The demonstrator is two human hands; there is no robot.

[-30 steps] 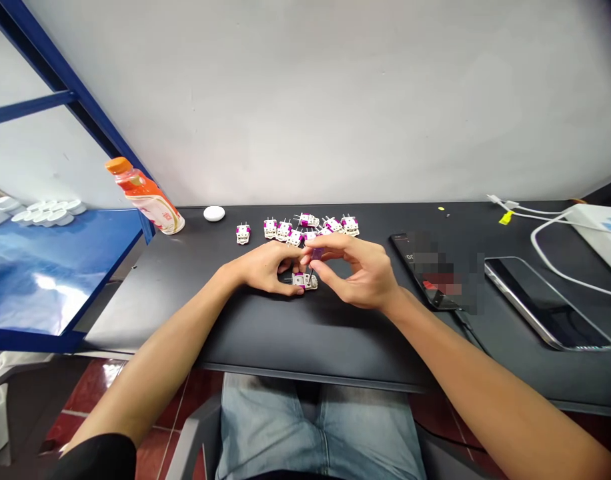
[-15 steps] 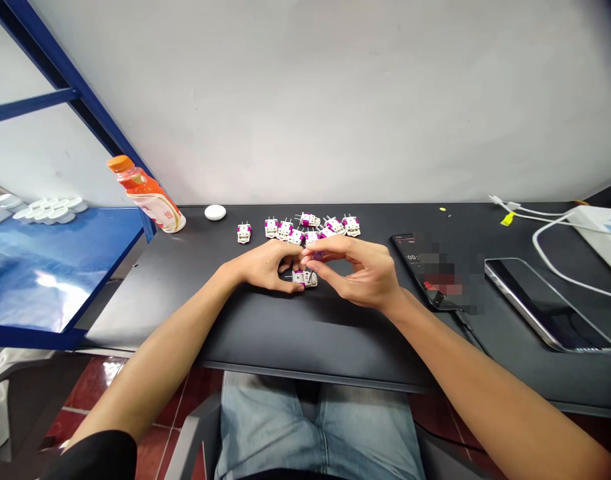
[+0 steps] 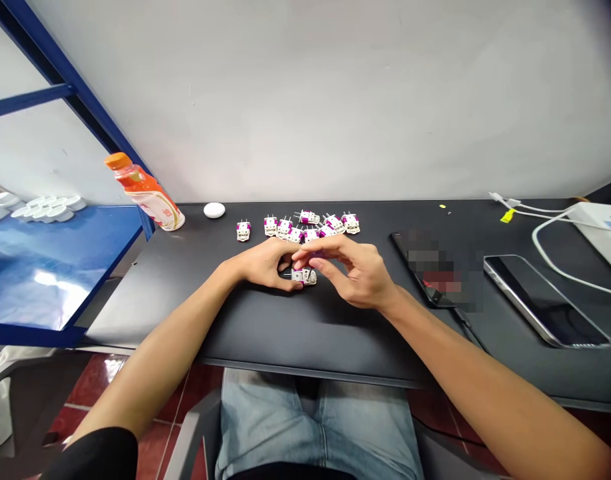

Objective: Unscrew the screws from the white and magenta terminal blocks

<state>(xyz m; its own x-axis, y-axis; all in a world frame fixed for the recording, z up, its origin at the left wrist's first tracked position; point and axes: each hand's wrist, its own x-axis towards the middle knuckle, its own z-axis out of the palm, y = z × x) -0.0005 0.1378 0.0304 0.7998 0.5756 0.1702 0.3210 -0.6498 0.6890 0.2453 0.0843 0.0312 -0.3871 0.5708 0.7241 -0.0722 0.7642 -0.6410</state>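
Note:
On the black table, my left hand (image 3: 268, 262) grips a small white-and-purple plug insert (image 3: 305, 276) between thumb and fingers, its metal pins pointing left. My right hand (image 3: 358, 270) is closed above it, the fingertips pinching the purple see-through handle of a small screwdriver (image 3: 317, 254). The dark shaft slants down to the insert's right part; its tip is too small to make out. Just behind my hands lie several more plug inserts (image 3: 309, 218) in a loose cluster. One plug insert (image 3: 243, 231) lies apart, to their left.
A white oval piece (image 3: 214, 211) and an orange-capped bottle (image 3: 148, 193) stand at the back left. Two phones, a dark one (image 3: 410, 263) with a cable and a silver-edged one (image 3: 545, 300), lie on the right. White cables (image 3: 540, 247) run near a white box (image 3: 600, 233).
The fingers of my right hand have shifted slightly on the screwdriver handle, the index finger reaching further left over it. My left hand and the plug insert stay in place.

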